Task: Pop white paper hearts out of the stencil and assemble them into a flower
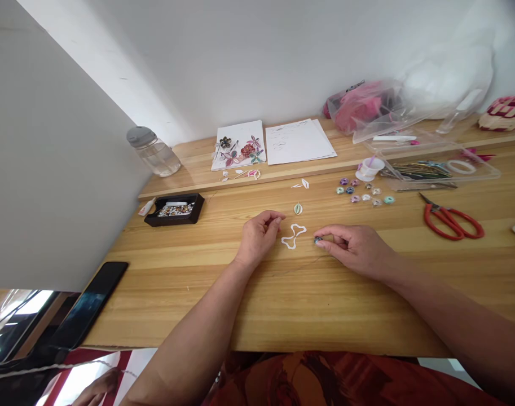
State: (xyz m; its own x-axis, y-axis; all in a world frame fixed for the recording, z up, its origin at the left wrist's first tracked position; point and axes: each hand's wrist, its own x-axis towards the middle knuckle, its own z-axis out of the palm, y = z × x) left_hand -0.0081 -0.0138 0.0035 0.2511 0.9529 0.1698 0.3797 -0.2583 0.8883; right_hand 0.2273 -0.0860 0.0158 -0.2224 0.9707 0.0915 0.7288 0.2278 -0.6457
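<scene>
My right hand point(359, 248) pinches a small dark blue-grey thread bobbin point(317, 239) between thumb and fingertips, just above the table. Across from it, my left hand point(260, 234) has thumb and forefinger pressed together; whatever they hold, if anything, is too fine to make out. Between the hands lies a white wavy-edged paper cutout point(293, 236) with an open outline. Behind it rest a pale green leaf shape point(298, 208) and some small white leaf pieces point(304, 184). Several thread bobbins point(366, 198) in different colours sit to the right.
Red-handled scissors point(452, 220) lie at right, near a clear plastic box point(443, 169) of tools. A black bead tray point(175, 210), a bottle point(153, 151) and a phone point(94, 301) are at left. Flower ornaments on paper point(239, 145) occupy the raised ledge. Another person's hand point(98, 389) shows lower left.
</scene>
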